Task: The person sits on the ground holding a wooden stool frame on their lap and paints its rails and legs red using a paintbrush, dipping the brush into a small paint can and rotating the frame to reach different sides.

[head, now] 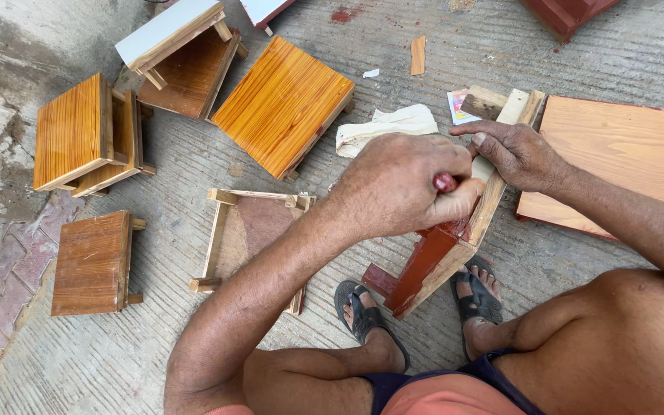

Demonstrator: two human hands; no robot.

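Left grip (401, 188) on brush (446, 183) (red), five stools (282, 104)

My left hand (401, 188) covers most of the red-handled tool (446, 182), working end hidden. Red-painted wooden frame (424, 265) partly behind that hand. Orange board (624, 157) and dark red piece (566, 11) cut off by picture edges.

A varnished orange stool (282, 104) lies on its side on the grooved concrete floor (155, 338), near a crumpled cloth (386, 127). Two brown stools (86, 134) lean together at the left; another (92, 263) lies below them. A white-topped stool (182, 54) sits tipped over beyond.
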